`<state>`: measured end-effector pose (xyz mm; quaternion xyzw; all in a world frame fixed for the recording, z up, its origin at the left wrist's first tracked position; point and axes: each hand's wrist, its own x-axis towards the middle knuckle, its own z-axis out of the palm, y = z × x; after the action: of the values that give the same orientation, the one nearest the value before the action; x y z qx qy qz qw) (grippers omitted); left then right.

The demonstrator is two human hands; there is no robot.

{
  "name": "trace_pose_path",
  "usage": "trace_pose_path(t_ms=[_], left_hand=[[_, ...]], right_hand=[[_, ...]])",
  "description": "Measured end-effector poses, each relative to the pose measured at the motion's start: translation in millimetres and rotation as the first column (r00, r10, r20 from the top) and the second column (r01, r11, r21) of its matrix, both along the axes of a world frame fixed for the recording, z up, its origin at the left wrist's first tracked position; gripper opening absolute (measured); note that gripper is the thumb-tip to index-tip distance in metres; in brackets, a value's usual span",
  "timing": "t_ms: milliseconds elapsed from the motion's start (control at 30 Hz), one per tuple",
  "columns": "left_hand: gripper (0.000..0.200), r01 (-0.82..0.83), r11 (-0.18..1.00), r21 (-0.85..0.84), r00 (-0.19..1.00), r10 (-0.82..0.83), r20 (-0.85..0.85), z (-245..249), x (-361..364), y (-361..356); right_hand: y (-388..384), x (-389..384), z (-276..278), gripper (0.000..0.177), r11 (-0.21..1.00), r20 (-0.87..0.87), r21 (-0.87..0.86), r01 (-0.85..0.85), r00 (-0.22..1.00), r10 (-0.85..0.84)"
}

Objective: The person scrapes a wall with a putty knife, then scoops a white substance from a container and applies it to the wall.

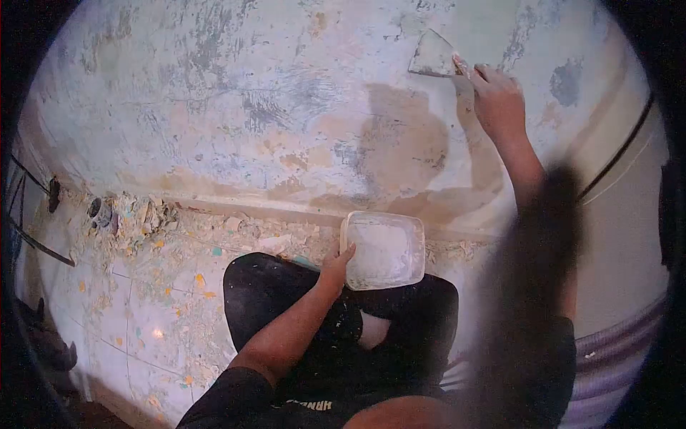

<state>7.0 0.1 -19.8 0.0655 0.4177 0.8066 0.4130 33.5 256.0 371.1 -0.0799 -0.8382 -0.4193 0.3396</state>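
Observation:
My right hand (498, 101) is raised at the upper right, its fingers wrapped round the handle of a putty knife (434, 56). The wide blade lies against the patchy, scraped wall (214, 107) and is smeared with pale material. Low in front of me, my left hand (336, 268) grips the left side of a clear plastic tub (386, 250). White filler coats the tub's bottom and walls. The tub is held over my crossed legs, close to the foot of the wall.
Flaked paint and plaster debris (150, 218) lie along the wall's base and over the tiled floor (107, 307). A small dark cylindrical object (100, 212) sits among the debris at left. Purple striped fabric (614, 357) is at lower right. A dark blur (529, 286) covers part of my right arm.

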Motion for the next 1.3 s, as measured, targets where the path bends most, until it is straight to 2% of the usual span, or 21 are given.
trace_pose_path(t_ms=[100,167,200,267,367,400,467,633,800,867,900,1000,1067,1200,1300], left_hand=[[0.047,-0.007,1.000,-0.009,1.000,0.007,0.012,1,0,0],[0.047,0.007,0.999,-0.032,1.000,-0.007,0.001,3,1,-1],[0.048,0.003,1.000,-0.026,1.000,-0.003,-0.010,4,1,-1],[0.049,-0.001,1.000,-0.021,1.000,0.000,-0.026,5,0,-2],[0.050,0.003,1.000,-0.030,1.000,-0.002,0.011,5,-1,-3],[0.050,-0.006,1.000,-0.029,1.000,0.006,0.009,5,0,-3],[0.050,-0.014,1.000,-0.026,1.000,0.014,0.014,2,0,-2],[0.050,0.010,1.000,-0.019,1.000,-0.011,-0.029,-18,-4,6],[0.049,-0.008,1.000,-0.029,1.000,0.007,-0.024,-12,-1,5],[0.048,-0.011,0.999,-0.043,1.000,0.010,-0.011,-9,-2,2],[0.048,-0.009,0.999,-0.031,1.000,0.009,-0.006,-2,-1,0],[0.047,-0.003,1.000,0.004,1.000,0.003,-0.002,1,0,0],[0.046,0.005,1.000,0.026,1.000,-0.005,-0.014,-1,0,0],[0.048,0.013,1.000,0.005,1.000,-0.013,0.008,2,1,1],[0.049,0.013,1.000,0.003,1.000,-0.013,0.017,-3,-1,1]], right_hand=[[-3,-1,1,0.047,0.997,-0.055,0.017,-0.072,0.996,0.073],[-9,-11,0,0.032,0.988,-0.086,-0.006,-0.156,0.984,0.155],[-10,-14,0,0.032,0.989,-0.090,-0.009,-0.151,0.985,0.150],[-11,-20,0,0.033,0.995,-0.025,-0.050,-0.090,0.996,0.089],[-1,-20,-2,0.036,0.999,-0.025,-0.042,-0.034,0.999,0.033],[3,-19,-4,0.036,0.998,-0.023,-0.040,-0.039,0.999,0.038],[4,-13,-5,0.050,0.998,-0.034,-0.043,-0.045,0.998,0.043],[-5,-7,-6,0.052,0.994,-0.069,-0.034,-0.101,0.993,0.099],[-6,-19,1,0.058,0.995,-0.060,-0.014,-0.096,0.994,0.095],[-9,-20,0,0.025,0.993,-0.065,-0.015,-0.117,0.991,0.116],[-7,-18,0,0.025,0.993,-0.064,-0.014,-0.120,0.991,0.118],[0,-10,-1,0.027,0.996,-0.041,-0.037,-0.077,0.996,0.075],[-3,-6,-3,0.054,0.997,-0.051,-0.023,-0.078,0.996,0.076],[-18,-13,-4,0.054,0.994,-0.058,-0.015,-0.109,0.992,0.108],[-17,-22,-2,0.055,0.999,-0.027,-0.003,-0.041,0.999,0.041]])
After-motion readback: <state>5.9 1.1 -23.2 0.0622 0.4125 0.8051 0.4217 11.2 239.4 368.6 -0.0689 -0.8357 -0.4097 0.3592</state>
